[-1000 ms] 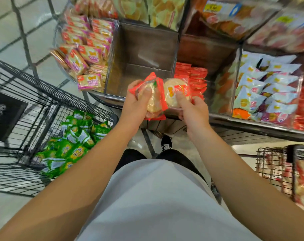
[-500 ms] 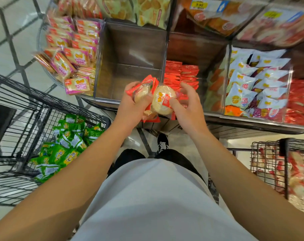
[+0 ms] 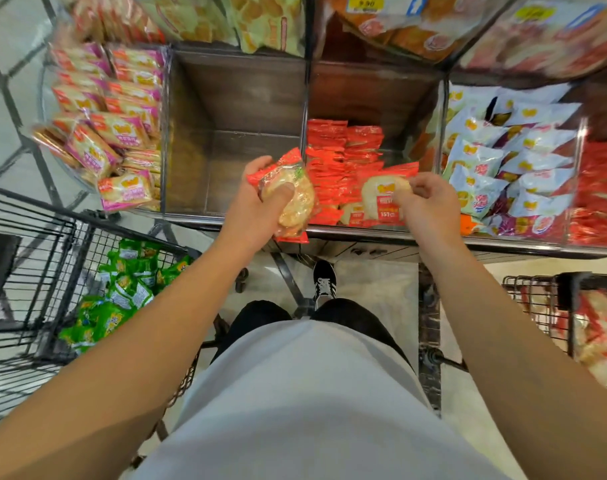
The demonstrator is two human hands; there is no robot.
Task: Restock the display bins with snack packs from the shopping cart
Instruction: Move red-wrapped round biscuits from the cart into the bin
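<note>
1. Snack packs, red-edged with a pale round cake inside, are in both hands: the left hand (image 3: 257, 206) grips a small stack (image 3: 288, 199), thumb curled across the front, held above the front rim of the display just where two bins meet.
2. One more red pack (image 3: 385, 195) is pinched by the fingertips of the right hand (image 3: 430, 206), low over the red-pack bin (image 3: 375, 98), touching or just above the packs already lying at its front.
3. That bin holds rows of red packs (image 3: 343, 150) stacked on edge toward the back, with a few lying flat near the front.
4. To its left stands a brown bin (image 3: 236, 95) with bare walls and floor showing; the left hand's stack partly covers its front right corner.
5. Further left, pink packs (image 3: 118, 133) fill a clear bin; to the right, white and blue packs (image 3: 510, 161) fill another, with more red ones at the far right edge.
6. Above, an upper shelf carries larger bags (image 3: 246, 19), blurred.
7. A black wire shopping cart (image 3: 35, 258) at lower left holds green packs (image 3: 122, 296); a second wire basket (image 3: 551, 303) at lower right holds red-and-pale packs.
8. A white shirt (image 3: 295, 403) and one black shoe (image 3: 324, 282) show below.
</note>
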